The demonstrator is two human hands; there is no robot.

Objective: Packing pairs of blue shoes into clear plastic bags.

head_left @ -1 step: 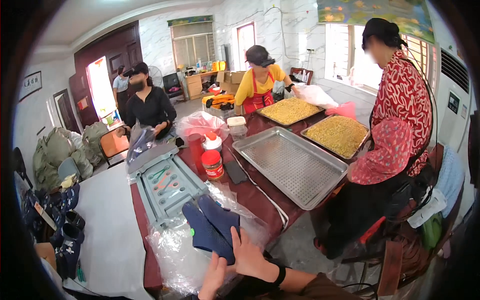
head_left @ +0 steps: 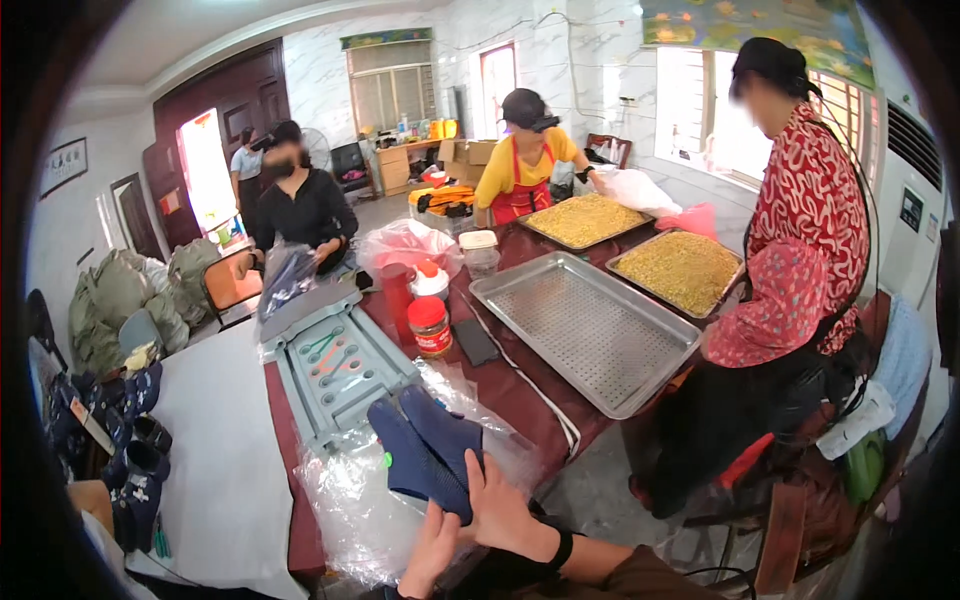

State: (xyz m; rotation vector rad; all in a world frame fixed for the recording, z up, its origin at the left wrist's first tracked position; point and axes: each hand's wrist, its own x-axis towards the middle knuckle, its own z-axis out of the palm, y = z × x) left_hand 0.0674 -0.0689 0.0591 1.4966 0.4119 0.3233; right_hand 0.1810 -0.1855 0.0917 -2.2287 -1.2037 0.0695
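A pair of navy-blue shoes (head_left: 415, 450) with a ribbed, textured surface lies side by side at the near edge of the table. A small green spot shows on the left one. My right hand (head_left: 505, 512) grips their near right end, fingers along the side. At the lower end, my left hand (head_left: 432, 550) closes on the shoes with its fingertips; part of its grip is hidden. Under them spreads a clear plastic bag (head_left: 350, 500), crumpled on the dark red tablecloth.
A grey plastic tray (head_left: 345, 370) with small coloured tools lies beyond. Near it stand a red-lidded jar (head_left: 430, 328) and a phone (head_left: 475, 342). A perforated metal tray (head_left: 590, 335) is to the right. Three people work around; navy shoes (head_left: 140, 470) are stacked far left.
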